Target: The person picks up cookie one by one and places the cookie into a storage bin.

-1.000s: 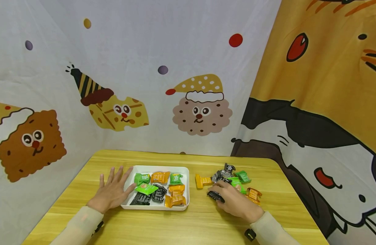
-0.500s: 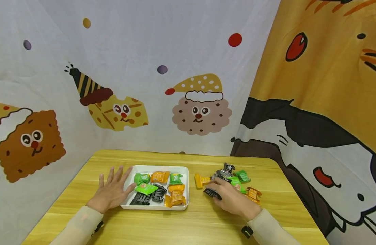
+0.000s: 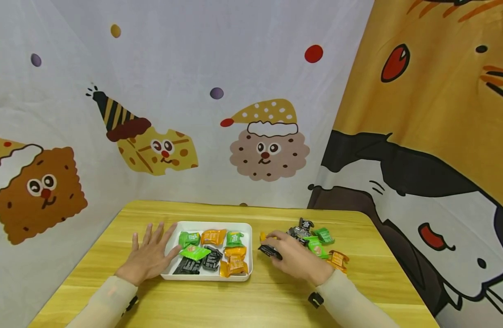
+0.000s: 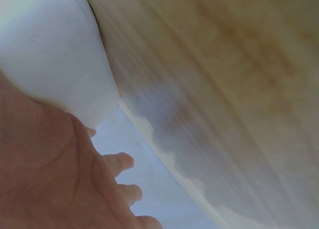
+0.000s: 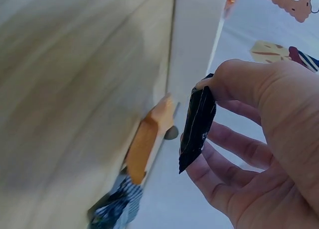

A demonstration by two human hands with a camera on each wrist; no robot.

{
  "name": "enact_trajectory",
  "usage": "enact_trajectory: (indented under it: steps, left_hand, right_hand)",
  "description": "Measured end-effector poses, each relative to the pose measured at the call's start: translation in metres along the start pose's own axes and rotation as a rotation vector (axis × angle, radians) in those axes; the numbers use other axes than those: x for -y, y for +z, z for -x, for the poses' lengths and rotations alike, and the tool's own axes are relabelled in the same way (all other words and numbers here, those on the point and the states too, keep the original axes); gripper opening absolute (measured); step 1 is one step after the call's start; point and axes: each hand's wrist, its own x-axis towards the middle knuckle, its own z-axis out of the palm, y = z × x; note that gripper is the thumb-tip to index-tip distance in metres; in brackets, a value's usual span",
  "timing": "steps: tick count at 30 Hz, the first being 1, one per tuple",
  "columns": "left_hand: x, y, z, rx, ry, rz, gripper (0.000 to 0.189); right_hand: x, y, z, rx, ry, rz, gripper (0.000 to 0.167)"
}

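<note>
My right hand (image 3: 297,256) pinches a black-wrapped candy (image 3: 270,252) between thumb and fingers, just right of the white tray (image 3: 206,277). The right wrist view shows that black-wrapped candy (image 5: 198,124) held clear above the table. Behind the hand, an orange-wrapped candy (image 3: 263,236) is mostly hidden. My left hand (image 3: 150,255) lies with fingers spread at the tray's left side, thumb over its rim. In the left wrist view, the left hand (image 4: 45,164) sits against the tray's white wall (image 4: 55,50). Several green, orange and black wrapped candies are in the tray.
On the table (image 3: 276,300), right of the tray, lie more candies: a black pair (image 3: 300,228), a dark green one (image 3: 323,235), a light green one (image 3: 315,246) and an orange one (image 3: 338,260). A printed cloth (image 3: 173,59) hangs behind the table.
My right hand has moved left with the black-wrapped candy, away from the loose pile and closer to the tray, now covering most of the orange-wrapped candy. The left hand has stayed put.
</note>
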Motion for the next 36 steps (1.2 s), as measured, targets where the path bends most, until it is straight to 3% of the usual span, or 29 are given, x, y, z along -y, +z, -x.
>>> enact_trajectory:
  steps: [22, 36]
  left_hand:
    - [0.0, 0.0, 0.0, -0.001, 0.004, -0.002, 0.084]
    - [0.001, 0.002, -0.001, -0.007, 0.002, -0.008, 0.084]
  right_hand:
    - [0.029, -0.004, -0.07, 0.072, -0.074, -0.018, 0.043]
    - [0.031, 0.003, -0.107, 0.157, -0.132, 0.007, 0.046]
